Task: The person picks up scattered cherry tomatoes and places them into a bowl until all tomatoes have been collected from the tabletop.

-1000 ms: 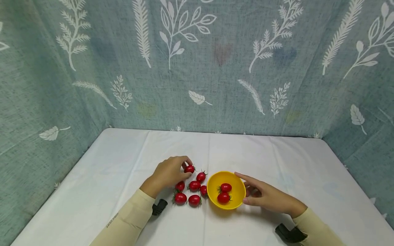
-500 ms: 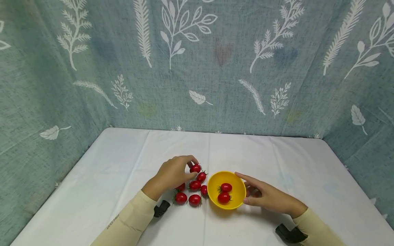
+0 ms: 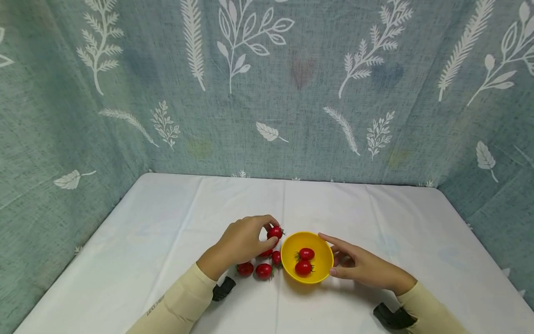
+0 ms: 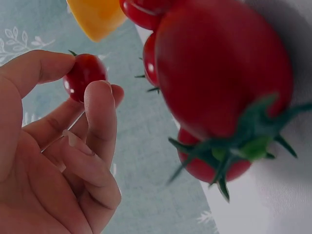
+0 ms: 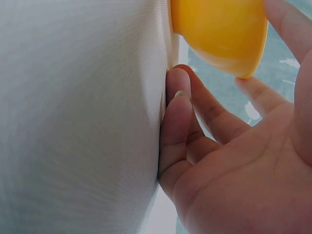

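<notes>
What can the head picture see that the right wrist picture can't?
Only the head view shows the left hand pinching a tomato, more tomatoes on the white cloth, and two tomatoes inside the bowl. Only the right wrist view plainly shows the palm of the right hand. Both show the bowl, the right hand touching it, and the white cloth.

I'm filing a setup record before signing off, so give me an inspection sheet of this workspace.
Surface: white cloth, faintly creased.
Job's things: yellow bowl, upright, holding two tomatoes; loose tomatoes beside it, some partly hidden by the left hand.
Clutter: nothing seen.
Hands: left hand pinches another tomato; right hand touches the bowl's side.
Cables: nothing seen.
Surroundings: grey-green leaf-print fabric behind and at both sides; black device at each sleeve.
</notes>
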A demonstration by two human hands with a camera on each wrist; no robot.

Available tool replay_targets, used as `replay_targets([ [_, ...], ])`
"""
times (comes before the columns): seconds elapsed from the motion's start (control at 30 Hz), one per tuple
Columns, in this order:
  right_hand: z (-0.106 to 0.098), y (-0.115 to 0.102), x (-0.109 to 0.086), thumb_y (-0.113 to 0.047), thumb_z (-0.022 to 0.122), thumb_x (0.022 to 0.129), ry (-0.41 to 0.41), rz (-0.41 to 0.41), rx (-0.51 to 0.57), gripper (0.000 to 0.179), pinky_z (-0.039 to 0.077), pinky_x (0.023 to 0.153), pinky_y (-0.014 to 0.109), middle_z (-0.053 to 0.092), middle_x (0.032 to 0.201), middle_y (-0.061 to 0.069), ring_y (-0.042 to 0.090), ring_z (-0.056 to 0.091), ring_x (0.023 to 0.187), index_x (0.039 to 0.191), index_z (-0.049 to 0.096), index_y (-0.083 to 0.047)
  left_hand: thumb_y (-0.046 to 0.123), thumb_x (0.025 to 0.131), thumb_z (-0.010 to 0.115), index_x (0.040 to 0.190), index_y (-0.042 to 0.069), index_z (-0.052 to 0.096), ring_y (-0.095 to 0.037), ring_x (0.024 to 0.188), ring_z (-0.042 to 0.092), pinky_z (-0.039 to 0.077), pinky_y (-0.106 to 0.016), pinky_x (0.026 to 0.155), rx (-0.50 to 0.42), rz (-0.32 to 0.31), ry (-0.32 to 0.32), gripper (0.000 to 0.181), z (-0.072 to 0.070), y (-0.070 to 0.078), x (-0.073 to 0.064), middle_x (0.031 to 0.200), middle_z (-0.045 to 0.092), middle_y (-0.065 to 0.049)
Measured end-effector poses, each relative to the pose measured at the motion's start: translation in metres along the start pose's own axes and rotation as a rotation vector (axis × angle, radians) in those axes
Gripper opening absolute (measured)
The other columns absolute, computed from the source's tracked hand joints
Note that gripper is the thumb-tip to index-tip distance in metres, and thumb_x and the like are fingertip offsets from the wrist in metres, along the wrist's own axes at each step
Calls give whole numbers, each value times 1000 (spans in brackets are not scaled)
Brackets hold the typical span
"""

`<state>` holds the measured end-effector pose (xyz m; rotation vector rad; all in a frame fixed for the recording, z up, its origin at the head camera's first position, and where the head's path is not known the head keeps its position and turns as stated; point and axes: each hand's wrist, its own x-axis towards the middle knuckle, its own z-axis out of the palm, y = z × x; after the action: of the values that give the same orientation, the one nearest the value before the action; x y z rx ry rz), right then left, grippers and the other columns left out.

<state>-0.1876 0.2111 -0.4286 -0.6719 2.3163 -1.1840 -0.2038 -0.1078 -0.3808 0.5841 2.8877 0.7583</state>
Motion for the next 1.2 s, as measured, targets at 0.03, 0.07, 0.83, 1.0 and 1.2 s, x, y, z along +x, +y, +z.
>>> replay_targets([
  [0.03, 0, 0, 0, -34, 68, 95, -1, 1, 1, 75, 52, 87, 23, 59, 127, 9, 19, 57, 102, 158, 28, -34, 33, 91, 71, 120, 25, 66, -13, 60, 51, 43, -28, 55, 1, 4, -2, 30, 0, 1, 0, 103, 70, 7],
  [0.07, 1, 0, 0, -34, 68, 95, -2, 2, 5, 75, 52, 87, 23, 59, 127, 9, 19, 57, 102, 158, 27, -34, 33, 91, 71, 120, 25, 66, -12, 61, 51, 43, -28, 56, 2, 9, -5, 30, 1, 1, -1, 102, 70, 7],
  [0.83, 0, 1, 0, -33, 67, 96, -4, -14, -5, 74, 52, 88, 24, 59, 126, 8, 18, 58, 102, 158, 27, -35, 33, 90, 74, 117, 25, 68, -8, 77, 57, 49, -27, 68, 21, 122, -27, 29, 8, 20, -7, 97, 69, 10],
  [1.0, 0, 1, 0, -33, 67, 96, -2, -25, -9, 74, 52, 88, 23, 60, 126, 8, 17, 59, 102, 158, 27, -34, 32, 90, 74, 118, 25, 68, -8, 73, 54, 46, -25, 64, 17, 136, -33, 29, 9, 21, -8, 90, 64, 11],
  [1.2, 0, 2, 0, -32, 68, 95, -3, -32, -1, 74, 53, 87, 24, 60, 124, 9, 18, 59, 100, 157, 27, -35, 31, 90, 74, 117, 24, 68, -8, 68, 51, 42, -23, 57, 11, 169, -26, 29, 10, 22, -9, 83, 61, 7],
])
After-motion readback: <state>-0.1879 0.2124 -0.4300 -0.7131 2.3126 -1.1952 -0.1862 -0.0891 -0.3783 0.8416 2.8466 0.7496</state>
